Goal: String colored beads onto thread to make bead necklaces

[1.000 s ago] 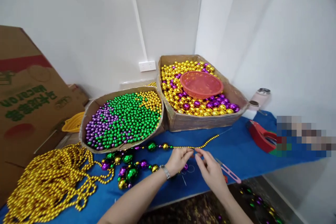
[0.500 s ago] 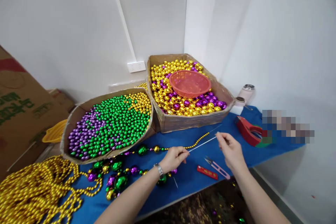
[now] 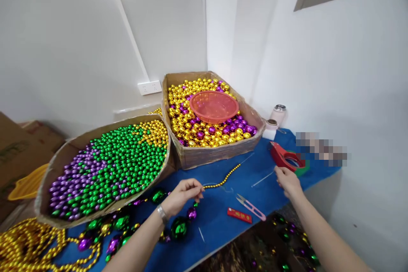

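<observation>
My left hand [image 3: 185,194] is closed, fingers pinched together at the near end of a string of small gold beads [image 3: 227,177], whose thin clear thread runs past the far bead. Larger purple and green beads [image 3: 179,228] lie on a strand just below that hand. My right hand [image 3: 288,182] is pinched on a thin, straight, pale needle-like piece [image 3: 263,179] that points left toward the gold beads. Between the hands and nearer me rest pink-handled thread snips [image 3: 251,207] and a small red packet [image 3: 239,215]. Another thin pale piece [image 3: 201,234] lies near the table edge.
Two cardboard boxes stand behind: one [image 3: 174,163] with purple, green and gold beads, the other [image 3: 219,155] with larger beads and a pink bowl [image 3: 214,106]. A red tape dispenser [image 3: 280,155] sits right. Gold bead strands [image 3: 32,244] pile up left on the blue cloth [image 3: 223,233].
My hands have moved farther apart. The pale piece, which reached to my left hand before, is now held only by my right. The view has shifted to the right.
</observation>
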A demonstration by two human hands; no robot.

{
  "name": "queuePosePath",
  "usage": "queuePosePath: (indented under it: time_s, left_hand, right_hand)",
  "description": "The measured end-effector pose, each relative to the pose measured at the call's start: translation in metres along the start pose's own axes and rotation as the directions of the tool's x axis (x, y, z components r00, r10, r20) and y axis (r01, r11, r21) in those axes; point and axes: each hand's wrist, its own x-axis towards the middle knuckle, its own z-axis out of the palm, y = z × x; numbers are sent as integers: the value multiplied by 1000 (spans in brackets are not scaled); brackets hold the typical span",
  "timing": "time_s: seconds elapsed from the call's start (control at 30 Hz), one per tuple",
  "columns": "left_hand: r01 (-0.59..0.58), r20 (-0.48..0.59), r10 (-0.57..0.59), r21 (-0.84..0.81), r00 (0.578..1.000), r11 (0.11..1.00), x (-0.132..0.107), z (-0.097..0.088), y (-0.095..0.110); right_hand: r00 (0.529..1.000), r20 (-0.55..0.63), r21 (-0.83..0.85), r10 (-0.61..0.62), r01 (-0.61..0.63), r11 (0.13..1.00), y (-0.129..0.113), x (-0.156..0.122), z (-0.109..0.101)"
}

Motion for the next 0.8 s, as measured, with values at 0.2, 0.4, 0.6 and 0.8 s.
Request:
queuePosePath:
  time_s: [0.2, 0.4, 0.6, 0.8]
  left_hand:
    - [-12, -66, -2, -209, 998, 978, 1, 8, 25]
    - [-93, -226, 62, -131, 972, 987, 7, 14, 30]
    - [-92, -299, 106, 64, 948, 994, 10, 27, 43]
    - [-68, -289, 113, 161, 951, 985, 9, 29, 46]
  right_hand:
    - [995, 97, -282, 26, 3, 960, -8, 11, -8]
    - [870, 392, -109, -299, 367, 924, -56, -33, 21]
    - [443, 709, 362, -549, 438, 822, -113, -117, 55]
    - [336, 747, 433, -574, 409, 803, -125, -124, 53]
